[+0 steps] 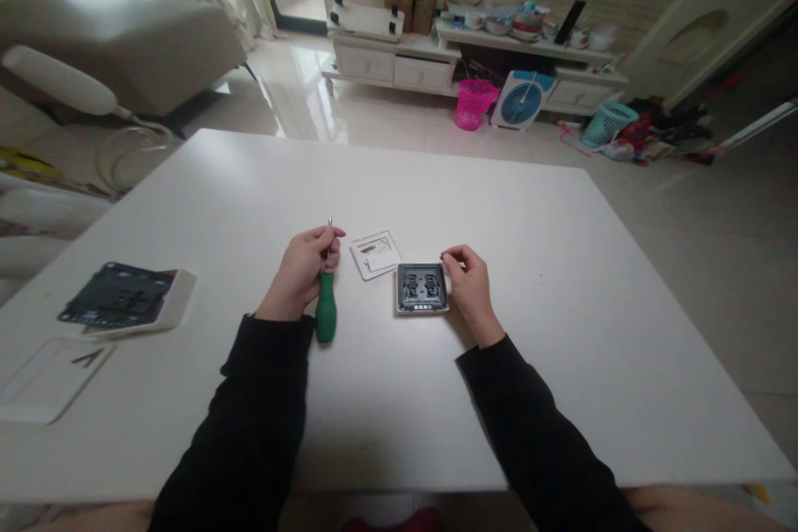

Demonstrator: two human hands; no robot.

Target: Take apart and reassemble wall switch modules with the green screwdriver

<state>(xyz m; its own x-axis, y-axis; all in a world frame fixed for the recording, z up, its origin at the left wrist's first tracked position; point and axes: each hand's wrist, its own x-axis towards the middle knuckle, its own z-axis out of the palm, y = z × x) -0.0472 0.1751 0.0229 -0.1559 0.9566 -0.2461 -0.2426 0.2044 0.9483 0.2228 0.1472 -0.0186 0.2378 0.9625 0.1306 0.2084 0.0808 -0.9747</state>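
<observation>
My left hand (305, 266) is closed round the metal shaft of a screwdriver (325, 312); its green handle hangs below my fingers and its tip points away from me. My right hand (469, 283) is at the right edge of a square wall switch (421, 289), which has a dark inner face and a pale housing. Thumb and forefinger are pinched together by the switch's upper right corner, on something too small to make out. Just beyond and left of the switch lies a thin white frame (362, 268) with small metal pieces and a white plate inside it.
On the left of the white table (536, 416) a second dark switch panel (125, 297) leans on a white box (180, 299). In front of it lies a white cover (37, 391) with a few long screws (89, 358). Beyond the table stand a pink basket (472, 106) and a blue fan (522, 100).
</observation>
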